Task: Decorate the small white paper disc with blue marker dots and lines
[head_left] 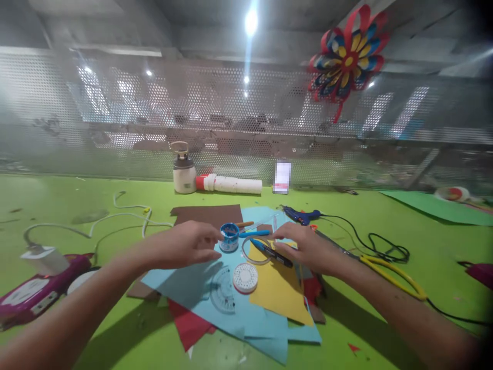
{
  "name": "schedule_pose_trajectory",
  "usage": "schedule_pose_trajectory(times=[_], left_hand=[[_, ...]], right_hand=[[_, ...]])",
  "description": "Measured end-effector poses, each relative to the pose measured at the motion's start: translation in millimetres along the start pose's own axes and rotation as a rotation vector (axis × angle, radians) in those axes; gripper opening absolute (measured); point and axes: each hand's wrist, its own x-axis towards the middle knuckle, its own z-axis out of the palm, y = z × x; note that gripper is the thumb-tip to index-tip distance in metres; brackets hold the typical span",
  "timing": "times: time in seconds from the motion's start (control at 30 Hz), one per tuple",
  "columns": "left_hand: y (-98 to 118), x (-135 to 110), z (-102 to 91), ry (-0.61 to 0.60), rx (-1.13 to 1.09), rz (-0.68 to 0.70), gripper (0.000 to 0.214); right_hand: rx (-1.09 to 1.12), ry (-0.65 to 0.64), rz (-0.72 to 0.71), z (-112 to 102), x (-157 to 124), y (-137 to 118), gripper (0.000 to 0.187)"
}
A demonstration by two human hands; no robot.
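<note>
My left hand (185, 245) reaches over a stack of coloured paper sheets (181, 282), its fingertips pinched on a small blue tape roll (230, 237). My right hand (308, 246) lies over the yellow sheet (277, 293), fingers stretched toward a clear ruler (265, 222) and beside a blue-black pen (271, 253). A clear tape ring (257, 250), a round white perforated lid (245, 278) and a clear protractor (223, 294) lie between the hands. A blue pen (254, 234) lies just behind the roll.
Yellow-handled scissors (393, 277), a blue glue gun (300, 215) with black cable, a white bottle (184, 172), a lying white tube (231, 183), a pink device (34, 290), white cable and a green sheet (435, 205) lie on the green table. A paper flower (346, 56) hangs on the mesh wall.
</note>
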Motion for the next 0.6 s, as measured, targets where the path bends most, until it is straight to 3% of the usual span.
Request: schedule_pose_trajectory(times=[0.2, 0.43, 0.6], left_hand=[[28.1, 6.2, 8.4, -0.033, 0.009, 0.071, 0.032], [17.1, 3.6, 23.9, 0.036, -0.182, 0.065, 0.033], [6.1, 4.2, 16.5, 0.101, -0.239, -0.005, 0.039]], right_hand=[[-0.084, 0.075, 0.091, 17.1, -18.4, -3.4, 0.021], [-0.187, 0.082, 0.178, 42.6, -20.3, -15.3, 0.044], [-0.143, 0.07, 0.226, 42.3, -21.1, -14.6, 0.042]])
